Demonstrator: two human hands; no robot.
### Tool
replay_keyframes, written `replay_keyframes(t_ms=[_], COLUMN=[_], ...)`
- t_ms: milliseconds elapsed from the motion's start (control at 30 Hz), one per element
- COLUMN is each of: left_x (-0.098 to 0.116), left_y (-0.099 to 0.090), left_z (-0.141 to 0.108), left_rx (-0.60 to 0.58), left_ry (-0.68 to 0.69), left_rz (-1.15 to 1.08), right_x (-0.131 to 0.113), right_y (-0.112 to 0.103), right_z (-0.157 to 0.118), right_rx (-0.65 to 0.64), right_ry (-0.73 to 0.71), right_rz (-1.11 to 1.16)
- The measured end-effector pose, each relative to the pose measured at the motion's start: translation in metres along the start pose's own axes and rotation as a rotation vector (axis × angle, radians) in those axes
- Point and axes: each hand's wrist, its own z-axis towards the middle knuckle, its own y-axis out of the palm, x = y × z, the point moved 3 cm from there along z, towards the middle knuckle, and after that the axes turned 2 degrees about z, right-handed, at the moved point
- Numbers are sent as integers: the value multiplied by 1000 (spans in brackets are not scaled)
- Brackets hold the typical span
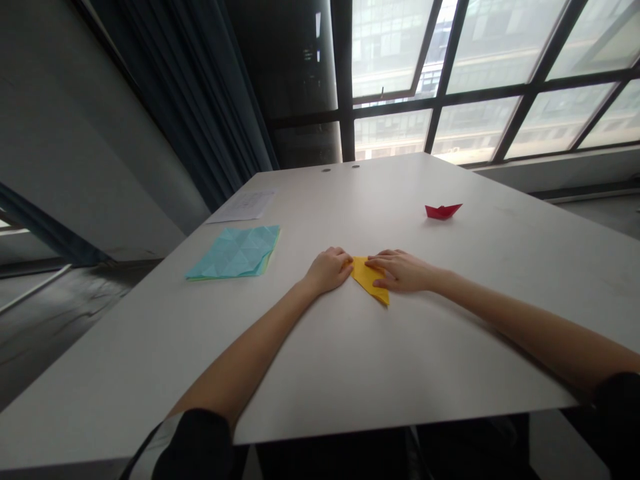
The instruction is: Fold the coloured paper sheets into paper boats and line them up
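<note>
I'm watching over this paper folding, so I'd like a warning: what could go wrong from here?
The yellow paper might skew or crease unevenly if the left hand and right hand, both on it, press out of step. Its near corner sticks out past the fingers, so it could bend or lift. The red paper boat, beyond the right hand, might get knocked if that hand swings forward.
</note>
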Motion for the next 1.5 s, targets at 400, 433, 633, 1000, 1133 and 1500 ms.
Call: replay_keyframes(t_ms=[400, 433, 633, 1000, 1133, 1500], left_x=[-1, -2, -4, -11, -21, -9], left_y=[15, 16, 18, 16, 12, 11], left_z=[-6, -6, -6, -5, -1, 4], left_rx=[-273, -293, -331, -241, -55, -90], left_ry=[-194, -194, -181, -211, -268, -323], left_rz=[130, 123, 98, -79, -380, -1197], right_x=[12, 12, 12, 6, 15, 50], right_y=[6, 5, -5, -20, -24, -8], right_z=[-8, -8, -8, 0, 3, 2], right_rx=[-248, -253, -222, 48, 303, 601], right_ry=[43, 39, 10, -88, 62, 491], right_rz=[130, 138, 141, 232, 433, 1317])
